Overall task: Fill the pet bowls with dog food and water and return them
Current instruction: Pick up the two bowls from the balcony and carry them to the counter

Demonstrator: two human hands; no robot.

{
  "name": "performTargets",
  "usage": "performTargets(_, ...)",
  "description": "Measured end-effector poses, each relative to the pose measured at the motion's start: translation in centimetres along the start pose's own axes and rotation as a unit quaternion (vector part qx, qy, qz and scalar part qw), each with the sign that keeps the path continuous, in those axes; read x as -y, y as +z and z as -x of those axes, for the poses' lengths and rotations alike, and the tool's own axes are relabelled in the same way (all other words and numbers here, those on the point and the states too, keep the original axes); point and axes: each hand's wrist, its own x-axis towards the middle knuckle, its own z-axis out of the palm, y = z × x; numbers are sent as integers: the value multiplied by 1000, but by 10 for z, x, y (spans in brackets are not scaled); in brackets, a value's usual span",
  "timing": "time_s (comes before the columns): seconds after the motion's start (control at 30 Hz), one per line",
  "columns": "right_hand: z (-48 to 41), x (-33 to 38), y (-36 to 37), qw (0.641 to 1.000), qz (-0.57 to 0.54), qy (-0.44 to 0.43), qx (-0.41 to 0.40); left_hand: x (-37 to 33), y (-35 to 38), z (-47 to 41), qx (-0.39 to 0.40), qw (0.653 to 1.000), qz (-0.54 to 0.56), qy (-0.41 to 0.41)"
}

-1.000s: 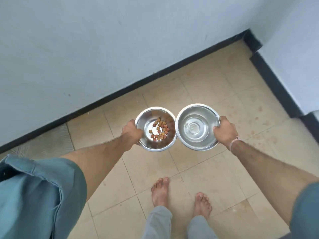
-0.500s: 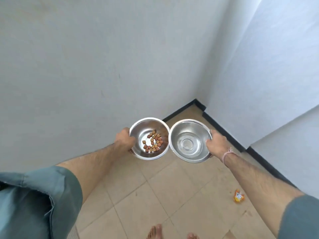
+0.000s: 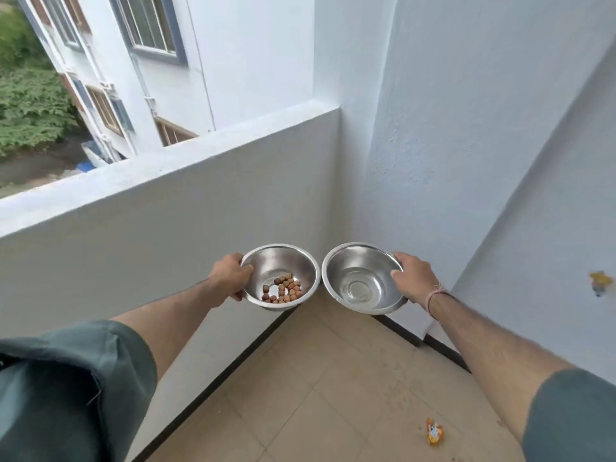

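Gripping the rim of a steel bowl (image 3: 283, 261) holding brown kibble (image 3: 283, 290), the left hand (image 3: 230, 276) held it out at arm's length above the tiled floor (image 3: 333, 395). Just beside it, rims nearly touching, the right hand (image 3: 413, 278) clasped a second steel bowl (image 3: 353, 261) with water (image 3: 358, 290) pooled at its bottom. An orange wrapper (image 3: 434, 435) lay on the tiles.

Shiny steel bowls (image 3: 301, 261); matt painted wall (image 3: 166, 235); smooth tiled floor (image 3: 333, 395).

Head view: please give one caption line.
Left hand holds kibble bowl; right hand holds water bowl.
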Motion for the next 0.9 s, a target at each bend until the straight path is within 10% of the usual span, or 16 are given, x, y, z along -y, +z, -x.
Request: performTargets(0.9, 283, -48, -270, 963, 18, 125, -237, -246, 22, 203, 136, 943, -32, 301)
